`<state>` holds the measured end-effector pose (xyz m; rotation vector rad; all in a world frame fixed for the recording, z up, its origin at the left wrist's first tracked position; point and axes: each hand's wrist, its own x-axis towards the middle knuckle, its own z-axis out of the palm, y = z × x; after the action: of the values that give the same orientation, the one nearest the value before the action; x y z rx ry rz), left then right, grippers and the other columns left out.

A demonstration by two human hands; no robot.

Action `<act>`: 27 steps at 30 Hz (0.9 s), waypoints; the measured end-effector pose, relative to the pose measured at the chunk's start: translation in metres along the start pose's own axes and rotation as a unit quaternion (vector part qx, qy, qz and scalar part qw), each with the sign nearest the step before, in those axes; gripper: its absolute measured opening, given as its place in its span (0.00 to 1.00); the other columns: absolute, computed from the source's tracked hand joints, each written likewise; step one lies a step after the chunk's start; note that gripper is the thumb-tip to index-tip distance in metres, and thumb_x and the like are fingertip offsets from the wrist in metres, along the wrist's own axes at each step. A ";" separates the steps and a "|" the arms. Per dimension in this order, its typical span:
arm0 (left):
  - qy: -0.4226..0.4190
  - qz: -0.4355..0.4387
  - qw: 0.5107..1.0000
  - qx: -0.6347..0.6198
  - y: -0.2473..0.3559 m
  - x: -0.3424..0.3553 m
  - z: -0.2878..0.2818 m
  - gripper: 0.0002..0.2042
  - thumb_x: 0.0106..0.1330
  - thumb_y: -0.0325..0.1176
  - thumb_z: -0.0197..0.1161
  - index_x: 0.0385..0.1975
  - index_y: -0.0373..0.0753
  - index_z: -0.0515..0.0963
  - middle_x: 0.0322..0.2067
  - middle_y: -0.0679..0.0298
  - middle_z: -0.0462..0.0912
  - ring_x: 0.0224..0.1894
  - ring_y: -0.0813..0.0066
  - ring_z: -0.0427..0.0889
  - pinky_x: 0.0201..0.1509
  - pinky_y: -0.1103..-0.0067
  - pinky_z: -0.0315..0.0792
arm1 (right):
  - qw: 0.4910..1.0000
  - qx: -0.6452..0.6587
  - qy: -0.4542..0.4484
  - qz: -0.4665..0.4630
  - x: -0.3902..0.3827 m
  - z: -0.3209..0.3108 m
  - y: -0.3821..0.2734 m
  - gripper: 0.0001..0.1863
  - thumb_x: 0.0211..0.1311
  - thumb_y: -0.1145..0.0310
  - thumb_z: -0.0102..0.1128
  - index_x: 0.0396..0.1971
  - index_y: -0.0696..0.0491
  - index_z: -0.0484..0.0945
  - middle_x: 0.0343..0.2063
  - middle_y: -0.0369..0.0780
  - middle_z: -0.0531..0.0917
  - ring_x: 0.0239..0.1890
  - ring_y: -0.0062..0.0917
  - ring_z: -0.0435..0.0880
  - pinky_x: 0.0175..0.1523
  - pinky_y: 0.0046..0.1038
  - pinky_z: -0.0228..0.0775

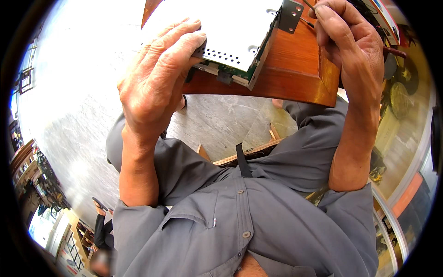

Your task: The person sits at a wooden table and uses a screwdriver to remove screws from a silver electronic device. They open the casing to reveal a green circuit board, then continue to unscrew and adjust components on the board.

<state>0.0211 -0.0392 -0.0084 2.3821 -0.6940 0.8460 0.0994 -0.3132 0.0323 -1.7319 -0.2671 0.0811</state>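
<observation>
A white metal-cased electronic unit (pixel 228 30), with rows of round holes, a green circuit board along its lower edges and a dark bracket (pixel 289 21) at its right, lies over a brown wooden table (pixel 300 83). My left hand (pixel 152 81) grips the unit's left side, fingertips on the white cover, thumb hidden. My right hand (pixel 350 48) is beside the bracket at upper right, pinching a thin dark rod-like tool (pixel 310 5) whose far end is cut off by the frame. Another thin dark tool (pixel 308 23) shows partly behind that hand.
My knees are under the table edge. Wooden pieces (pixel 272 131) show between my legs. A dark-handled tool (pixel 394 51) and cluttered items are at right. Shelving with goods (pixel 39 180) lines the far left. Another person (pixel 104 231) is at lower left, away from the table.
</observation>
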 end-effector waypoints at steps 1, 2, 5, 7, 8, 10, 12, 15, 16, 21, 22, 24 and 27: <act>-0.003 0.002 1.000 0.000 0.001 -0.001 0.000 0.15 0.54 0.17 0.72 0.43 0.33 0.85 0.45 0.52 0.89 0.52 0.55 0.89 0.55 0.67 0.83 | 1.000 0.013 0.000 -0.001 0.002 -0.003 0.006 0.09 0.72 0.68 0.61 0.36 0.59 0.81 0.26 0.32 0.80 0.27 0.12 0.76 0.34 0.16 0.69; -0.007 0.004 1.000 0.001 0.001 -0.002 -0.001 0.15 0.54 0.17 0.72 0.43 0.34 0.85 0.45 0.52 0.89 0.52 0.54 0.88 0.55 0.67 0.83 | 1.000 0.015 -0.001 -0.001 0.002 -0.002 0.007 0.09 0.72 0.68 0.61 0.36 0.59 0.81 0.26 0.32 0.80 0.27 0.12 0.76 0.34 0.16 0.68; -0.019 0.013 1.000 -0.002 0.002 -0.005 -0.001 0.15 0.54 0.17 0.71 0.43 0.34 0.85 0.45 0.53 0.89 0.52 0.54 0.88 0.56 0.66 0.83 | 1.000 -0.008 -0.003 0.000 -0.001 -0.001 0.000 0.09 0.72 0.68 0.61 0.36 0.59 0.81 0.26 0.31 0.80 0.27 0.12 0.75 0.34 0.15 0.67; -0.016 0.013 1.000 -0.003 0.002 -0.008 0.000 0.15 0.54 0.17 0.71 0.43 0.35 0.85 0.45 0.54 0.89 0.53 0.55 0.88 0.56 0.66 0.83 | 0.999 -0.022 -0.040 0.027 0.003 -0.004 -0.012 0.09 0.72 0.67 0.61 0.35 0.58 0.81 0.26 0.31 0.80 0.27 0.11 0.75 0.33 0.15 0.67; -0.014 0.014 1.000 -0.005 0.002 -0.009 0.001 0.15 0.53 0.18 0.71 0.43 0.35 0.85 0.45 0.54 0.89 0.53 0.55 0.88 0.57 0.66 0.83 | 0.997 -0.031 -0.057 0.040 0.003 -0.006 -0.016 0.09 0.72 0.67 0.61 0.35 0.58 0.81 0.26 0.30 0.79 0.27 0.11 0.75 0.33 0.15 0.66; -0.018 0.020 1.000 0.007 0.001 -0.011 0.001 0.15 0.53 0.18 0.71 0.42 0.35 0.85 0.46 0.55 0.89 0.54 0.56 0.88 0.57 0.66 0.83 | 0.999 -0.035 -0.032 0.018 0.001 -0.004 -0.006 0.10 0.73 0.66 0.62 0.35 0.57 0.82 0.26 0.30 0.79 0.27 0.11 0.75 0.32 0.14 0.65; -0.021 0.020 0.999 0.017 -0.001 -0.016 0.000 0.16 0.53 0.19 0.71 0.43 0.36 0.85 0.47 0.55 0.89 0.55 0.56 0.87 0.58 0.67 0.82 | 0.999 -0.035 -0.025 0.010 0.004 -0.003 0.002 0.10 0.73 0.66 0.62 0.34 0.57 0.81 0.25 0.29 0.79 0.27 0.10 0.75 0.32 0.14 0.65; -0.016 0.041 0.998 0.047 -0.010 -0.022 0.001 0.16 0.53 0.22 0.74 0.44 0.38 0.86 0.41 0.58 0.89 0.50 0.59 0.88 0.54 0.70 0.83 | 0.999 -0.028 -0.042 0.009 0.006 -0.006 0.009 0.10 0.74 0.65 0.62 0.34 0.55 0.81 0.25 0.28 0.79 0.26 0.09 0.74 0.31 0.13 0.64; -0.016 0.023 0.999 0.040 -0.009 -0.025 0.001 0.15 0.55 0.20 0.72 0.44 0.36 0.85 0.44 0.56 0.88 0.52 0.58 0.88 0.55 0.70 0.83 | 0.998 -0.023 -0.050 0.002 0.006 -0.006 0.011 0.10 0.74 0.64 0.62 0.34 0.54 0.81 0.25 0.28 0.79 0.26 0.08 0.74 0.31 0.13 0.63; -0.007 -0.004 0.998 0.060 -0.008 -0.028 0.000 0.14 0.59 0.17 0.69 0.44 0.34 0.86 0.50 0.54 0.88 0.58 0.59 0.85 0.61 0.70 0.81 | 0.997 -0.041 -0.066 0.019 0.001 -0.008 0.007 0.09 0.75 0.64 0.61 0.35 0.53 0.82 0.24 0.27 0.78 0.23 0.07 0.70 0.26 0.12 0.59; -0.002 0.002 0.997 0.076 -0.010 -0.032 0.001 0.14 0.58 0.17 0.69 0.45 0.35 0.86 0.50 0.54 0.87 0.59 0.59 0.84 0.62 0.69 0.80 | 0.996 -0.042 -0.072 0.030 -0.002 -0.009 0.006 0.10 0.75 0.64 0.61 0.35 0.53 0.82 0.24 0.27 0.78 0.23 0.07 0.70 0.26 0.12 0.59; 0.039 -0.028 0.994 0.103 -0.013 -0.041 0.005 0.15 0.58 0.21 0.73 0.46 0.38 0.87 0.46 0.57 0.87 0.54 0.64 0.85 0.58 0.71 0.80 | 0.994 -0.045 -0.087 0.049 -0.003 -0.005 -0.001 0.10 0.75 0.64 0.61 0.35 0.53 0.82 0.24 0.27 0.78 0.24 0.07 0.69 0.27 0.12 0.59; 0.069 -0.093 0.985 0.132 -0.010 -0.047 0.006 0.14 0.57 0.23 0.76 0.43 0.39 0.87 0.40 0.61 0.86 0.47 0.68 0.84 0.52 0.73 0.80 | 0.992 -0.093 -0.074 0.049 -0.008 0.001 -0.005 0.09 0.74 0.65 0.61 0.36 0.55 0.82 0.25 0.28 0.77 0.26 0.08 0.70 0.30 0.14 0.61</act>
<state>-0.0019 -0.0226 -0.0473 2.5397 -0.3137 1.0626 0.0911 -0.3134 0.0364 -1.9267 -0.3064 0.2639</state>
